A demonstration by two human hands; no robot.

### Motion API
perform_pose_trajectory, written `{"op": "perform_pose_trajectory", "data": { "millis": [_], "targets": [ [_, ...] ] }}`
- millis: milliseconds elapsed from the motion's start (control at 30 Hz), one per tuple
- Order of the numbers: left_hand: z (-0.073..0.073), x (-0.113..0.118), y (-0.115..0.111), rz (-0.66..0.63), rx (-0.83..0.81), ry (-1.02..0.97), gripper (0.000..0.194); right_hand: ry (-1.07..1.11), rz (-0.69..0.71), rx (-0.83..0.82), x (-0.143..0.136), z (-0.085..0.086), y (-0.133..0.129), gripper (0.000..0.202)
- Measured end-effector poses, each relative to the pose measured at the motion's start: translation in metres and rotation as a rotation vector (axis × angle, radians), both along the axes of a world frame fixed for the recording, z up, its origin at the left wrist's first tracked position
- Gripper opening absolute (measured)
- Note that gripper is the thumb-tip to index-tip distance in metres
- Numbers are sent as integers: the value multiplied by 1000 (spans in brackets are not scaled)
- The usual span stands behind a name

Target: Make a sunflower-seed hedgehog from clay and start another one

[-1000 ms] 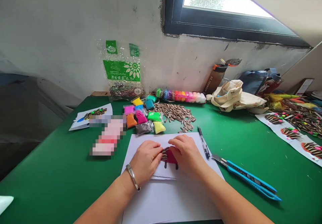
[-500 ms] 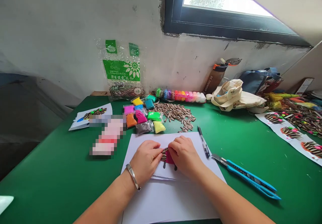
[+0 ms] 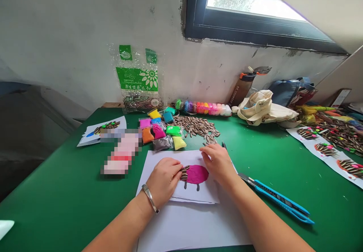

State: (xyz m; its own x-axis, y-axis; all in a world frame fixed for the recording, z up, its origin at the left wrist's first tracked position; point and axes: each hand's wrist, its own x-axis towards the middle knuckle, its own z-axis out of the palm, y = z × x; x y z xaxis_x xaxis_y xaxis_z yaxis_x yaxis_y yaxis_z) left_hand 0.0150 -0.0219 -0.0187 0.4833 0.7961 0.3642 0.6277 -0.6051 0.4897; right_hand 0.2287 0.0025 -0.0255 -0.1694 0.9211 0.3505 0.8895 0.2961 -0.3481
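Note:
A magenta clay oval (image 3: pixel 197 174) lies on a small folded white paper (image 3: pixel 195 198), with two dark leg shapes below it. Several striped sunflower seeds (image 3: pixel 184 173) are set at its left end. My left hand (image 3: pixel 164 178), with a silver bangle at the wrist, rests on the paper; its thumb and fingers are closed at the seeds, and what lies between them is hidden. My right hand (image 3: pixel 217 162) hovers past the oval's upper right, thumb and fingertips apart, nothing visible in it. Just beyond its fingertips spreads a pile of sunflower seeds (image 3: pixel 195 125).
Clay packets (image 3: pixel 159 131) sit left of the seed pile. A blue utility knife (image 3: pixel 280 199) lies at right, and a pen (image 3: pixel 224 145) is mostly behind my right hand. Seed-decorated cards (image 3: pixel 326 149), a cloth bag (image 3: pixel 259 108) and a bottle (image 3: pixel 242 87) stand farther off.
My right hand has left the seeds on the clay and moved up and right toward the seed pile, uncovering the magenta oval. My left hand has stayed in place.

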Motion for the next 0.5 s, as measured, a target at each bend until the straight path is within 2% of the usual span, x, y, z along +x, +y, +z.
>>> {"op": "perform_pose_trajectory", "data": {
  "millis": [167, 500],
  "targets": [
    [-1, 0, 0, 9, -3, -11, 21, -151, -63, -8, 5, -4, 11, 26],
    [0, 0, -1, 19, -2, -18, 21, -332, -129, -29, 2, -8, 11, 18]
  ]
}}
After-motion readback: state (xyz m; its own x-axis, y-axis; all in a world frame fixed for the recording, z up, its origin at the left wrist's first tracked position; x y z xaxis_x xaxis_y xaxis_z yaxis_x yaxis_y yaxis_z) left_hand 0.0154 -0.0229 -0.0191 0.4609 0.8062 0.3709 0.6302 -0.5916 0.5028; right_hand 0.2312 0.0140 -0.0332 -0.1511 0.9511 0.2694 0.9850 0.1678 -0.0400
